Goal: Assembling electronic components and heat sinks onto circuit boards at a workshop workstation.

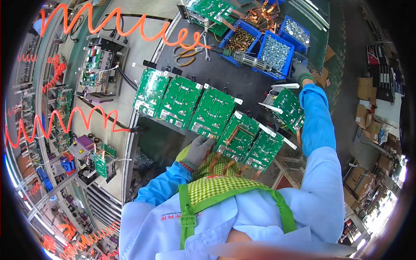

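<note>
A row of green circuit boards (212,110) runs across the bench in front of me, with white brackets along its far side. At the near edge of the row, my left hand (199,151), in a grey glove, has its fingers drawn together; whatever lies between them is hidden. Copper strips (232,164) hang from the boards beside it. My right hand (300,70), also gloved, reaches far right to the end of the blue parts bins, its fingers out of sight. Closest to that forearm stands a separate tilted circuit board (288,108) with white brackets.
Blue bins hold silver fasteners (276,53) and brass-coloured parts (242,39). A powered screwdriver (253,60) lies against them. Orange-handled pliers (186,54) and a wrench (207,53) rest on the bench. Coiled orange hoses (125,28) stretch across the left. Another board assembly (208,11) stands at the back.
</note>
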Tool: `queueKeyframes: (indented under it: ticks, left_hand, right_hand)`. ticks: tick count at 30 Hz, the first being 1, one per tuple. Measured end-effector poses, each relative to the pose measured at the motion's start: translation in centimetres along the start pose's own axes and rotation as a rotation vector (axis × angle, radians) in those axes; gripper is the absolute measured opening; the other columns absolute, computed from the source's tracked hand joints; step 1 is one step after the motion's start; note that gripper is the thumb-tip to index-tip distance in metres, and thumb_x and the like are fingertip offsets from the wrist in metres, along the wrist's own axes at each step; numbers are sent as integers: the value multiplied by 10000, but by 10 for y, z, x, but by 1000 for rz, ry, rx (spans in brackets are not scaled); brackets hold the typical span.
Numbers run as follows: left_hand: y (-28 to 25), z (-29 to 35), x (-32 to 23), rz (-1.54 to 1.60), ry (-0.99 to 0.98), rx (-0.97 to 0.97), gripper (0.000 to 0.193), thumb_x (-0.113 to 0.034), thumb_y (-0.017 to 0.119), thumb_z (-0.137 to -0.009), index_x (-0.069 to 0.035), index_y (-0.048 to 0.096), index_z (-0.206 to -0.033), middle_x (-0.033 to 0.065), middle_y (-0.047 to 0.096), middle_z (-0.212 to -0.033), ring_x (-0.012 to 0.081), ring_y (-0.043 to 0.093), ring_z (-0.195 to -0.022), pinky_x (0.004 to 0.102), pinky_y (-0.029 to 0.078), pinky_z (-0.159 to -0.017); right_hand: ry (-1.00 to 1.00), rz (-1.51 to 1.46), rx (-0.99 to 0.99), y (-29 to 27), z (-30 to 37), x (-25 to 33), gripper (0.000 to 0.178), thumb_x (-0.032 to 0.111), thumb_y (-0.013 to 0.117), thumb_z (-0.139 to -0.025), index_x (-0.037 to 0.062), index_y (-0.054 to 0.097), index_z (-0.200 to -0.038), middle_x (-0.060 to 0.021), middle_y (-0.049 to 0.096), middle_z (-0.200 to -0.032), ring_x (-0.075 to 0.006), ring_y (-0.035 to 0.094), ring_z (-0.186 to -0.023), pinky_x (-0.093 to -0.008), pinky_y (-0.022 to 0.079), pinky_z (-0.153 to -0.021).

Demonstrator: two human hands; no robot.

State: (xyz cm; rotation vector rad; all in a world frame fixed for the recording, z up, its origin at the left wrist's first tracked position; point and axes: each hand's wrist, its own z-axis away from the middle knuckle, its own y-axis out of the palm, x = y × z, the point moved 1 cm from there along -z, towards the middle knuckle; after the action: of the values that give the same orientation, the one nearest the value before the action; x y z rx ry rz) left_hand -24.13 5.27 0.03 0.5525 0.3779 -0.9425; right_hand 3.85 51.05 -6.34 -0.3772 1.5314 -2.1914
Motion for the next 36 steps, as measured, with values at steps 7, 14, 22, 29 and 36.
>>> queueKeyframes:
  ticks: [7, 14, 22, 29, 36]
  left_hand:
    - [-3, -11, 19, 45, 40, -34, 197, -208, 598, -894, -21, 557, -853, 10, 542, -656, 73, 471, -545, 241, 398, -522]
    - [-5, -3, 10, 48, -27, -15, 178, -207, 604, -892, -34, 585, -926, -18, 555, -719, 45, 458, -609, 218, 362, -537]
    - [-3, -7, 15, 134, -2, -69, 128, -157, 598, -888, -37, 558, -869, -6, 519, -649, 62, 440, -528, 221, 373, -506]
    - [6, -6, 14, 150, 50, -80, 181, -199, 589, -890, -22, 563, -917, 14, 554, -719, 84, 489, -605, 234, 390, -545]
    - [3, -11, 17, 195, 90, -2, 154, -159, 611, -878, -14, 569, -913, 26, 566, -778, 92, 503, -642, 250, 418, -587]
  right_hand:
    - [29, -33, 32, -3, 0, 3, 296, 120, 541, -768, 54, 606, -1049, -184, 604, -1097, -363, 570, -1018, -432, 449, -898]
    - [68, -150, -46, -3, 5, -16, 231, 248, 516, -828, 110, 627, -976, -176, 628, -956, -370, 587, -906, -462, 464, -784]
    - [-294, -123, -264, -24, -15, 43, 161, 178, 564, -797, 123, 629, -934, -112, 593, -1027, -327, 586, -928, -417, 461, -806]
    - [-425, 333, -67, -29, -11, 85, 221, 78, 484, -816, 82, 622, -988, -152, 560, -1079, -319, 590, -976, -422, 472, -822]
    - [-345, 232, -76, -17, -26, 71, 236, 97, 515, -804, 94, 630, -1011, -160, 536, -1185, -335, 540, -1079, -426, 444, -902]
